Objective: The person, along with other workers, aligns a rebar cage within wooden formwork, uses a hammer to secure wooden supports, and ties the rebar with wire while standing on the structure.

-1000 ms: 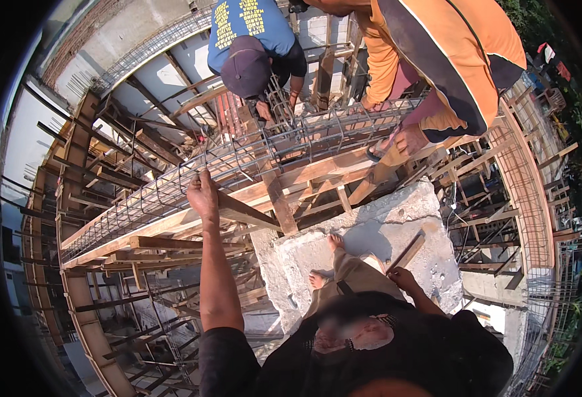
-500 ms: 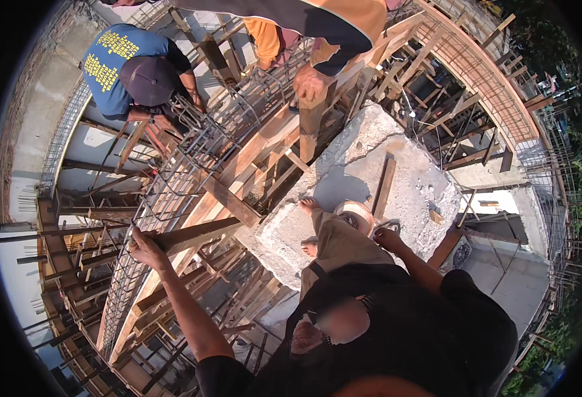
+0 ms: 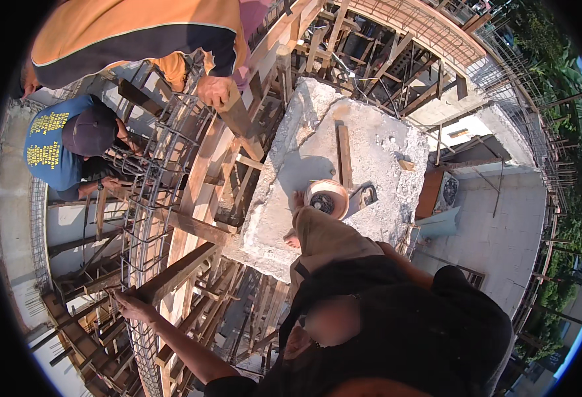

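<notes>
My left hand [image 3: 135, 308], arm stretched out to the lower left, is closed on the outer end of a wooden plank [image 3: 177, 272]. The plank slants up to the right across the formwork boards, beside a long rebar cage [image 3: 146, 221]. My right forearm [image 3: 406, 266] shows only in part; the hand itself is hidden behind my trouser leg. Ahead of that leg, a tool with a dark looped handle [image 3: 368, 194] lies on a rough concrete slab [image 3: 387, 162]. Beside it stands a round basin [image 3: 342, 206] with small dark pieces inside.
A loose wood strip [image 3: 344, 155] lies on the slab, under my bare feet. One co-worker in orange and black [image 3: 138, 33] grips an upright board [image 3: 241, 126]; another in a blue shirt [image 3: 56, 149] bends over the rebar. Drops with timber props [image 3: 92, 347] flank the slab.
My view has swung, so the slab and co-workers sit further left. My right hand, earlier visible by the tool's handle, is now hidden. My left hand remains on the plank.
</notes>
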`<state>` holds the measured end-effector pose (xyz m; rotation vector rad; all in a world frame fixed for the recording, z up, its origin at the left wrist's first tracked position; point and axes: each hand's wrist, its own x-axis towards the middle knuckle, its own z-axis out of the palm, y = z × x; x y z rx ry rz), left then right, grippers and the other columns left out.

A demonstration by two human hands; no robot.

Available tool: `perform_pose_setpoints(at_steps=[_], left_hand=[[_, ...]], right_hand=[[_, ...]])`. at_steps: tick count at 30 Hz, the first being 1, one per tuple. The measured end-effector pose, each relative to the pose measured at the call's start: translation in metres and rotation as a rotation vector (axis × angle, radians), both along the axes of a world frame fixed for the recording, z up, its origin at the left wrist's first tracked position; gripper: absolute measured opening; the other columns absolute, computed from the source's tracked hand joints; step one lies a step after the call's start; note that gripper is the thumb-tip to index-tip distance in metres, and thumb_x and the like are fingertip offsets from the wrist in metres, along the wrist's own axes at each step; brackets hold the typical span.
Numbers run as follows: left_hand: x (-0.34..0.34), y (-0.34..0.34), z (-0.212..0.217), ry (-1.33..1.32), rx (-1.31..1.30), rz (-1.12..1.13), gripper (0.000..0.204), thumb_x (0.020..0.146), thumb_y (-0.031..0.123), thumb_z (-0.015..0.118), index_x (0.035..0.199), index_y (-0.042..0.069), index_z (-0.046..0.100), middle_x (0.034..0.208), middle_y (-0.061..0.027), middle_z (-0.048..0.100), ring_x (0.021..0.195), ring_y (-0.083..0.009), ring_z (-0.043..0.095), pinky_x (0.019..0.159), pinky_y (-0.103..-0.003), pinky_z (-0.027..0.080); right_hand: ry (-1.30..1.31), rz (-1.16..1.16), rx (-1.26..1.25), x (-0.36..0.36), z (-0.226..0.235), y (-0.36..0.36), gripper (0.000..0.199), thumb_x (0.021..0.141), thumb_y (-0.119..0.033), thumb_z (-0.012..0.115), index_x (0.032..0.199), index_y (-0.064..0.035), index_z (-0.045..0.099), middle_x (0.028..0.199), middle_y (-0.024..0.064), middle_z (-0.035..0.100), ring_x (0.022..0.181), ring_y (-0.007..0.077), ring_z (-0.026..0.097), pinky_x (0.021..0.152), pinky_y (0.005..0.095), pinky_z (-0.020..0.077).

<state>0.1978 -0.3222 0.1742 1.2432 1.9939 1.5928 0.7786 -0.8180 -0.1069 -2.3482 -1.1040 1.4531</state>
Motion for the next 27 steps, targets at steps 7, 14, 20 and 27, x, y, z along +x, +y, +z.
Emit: perform_pose_setpoints(at_steps=[7,14,20,27], left_hand=[[-0.007,-0.003,0.009,0.062,-0.014,0.064,0.061,0.088,0.057,0.064,0.074,-0.003,0.068,0.067,-0.0105,0.063,0.062,-0.0196,0.055,0.064,-0.038,0.045],[0.015,-0.001,0.009,0.006,-0.063,0.109,0.064,0.089,0.059,0.061,0.075,-0.003,0.067,0.063,-0.0085,0.06,0.059,-0.0183,0.051,0.062,-0.037,0.042],[0.0,-0.003,0.001,0.014,0.103,0.052,0.054,0.096,0.046,0.058,0.064,0.002,0.059,0.057,-0.0052,0.056,0.054,-0.0146,0.048,0.059,-0.034,0.041],[0.005,0.001,-0.005,-0.162,0.125,0.007,0.038,0.099,0.032,0.06,0.072,0.006,0.055,0.062,-0.0013,0.056,0.057,-0.0093,0.048,0.056,-0.027,0.04]], right_hand=[[0.071,-0.124,0.041,0.002,0.005,0.044,0.031,0.09,-0.028,0.056,0.108,-0.0061,0.069,0.11,0.0206,0.069,0.103,0.0347,0.066,0.088,0.0441,0.0495],[-0.014,-0.004,0.069,0.034,0.01,0.054,0.035,0.087,-0.034,0.058,0.107,-0.0078,0.07,0.108,0.0218,0.069,0.107,0.0368,0.065,0.09,0.044,0.0497],[-0.073,0.117,-0.014,0.047,0.027,0.099,0.035,0.085,-0.036,0.061,0.1,-0.0056,0.071,0.106,0.022,0.069,0.104,0.0361,0.066,0.088,0.0421,0.0509],[-0.048,0.183,0.024,0.077,0.018,0.15,0.024,0.089,-0.029,0.063,0.101,-0.0086,0.07,0.102,0.0147,0.069,0.096,0.0302,0.067,0.084,0.0403,0.052]])
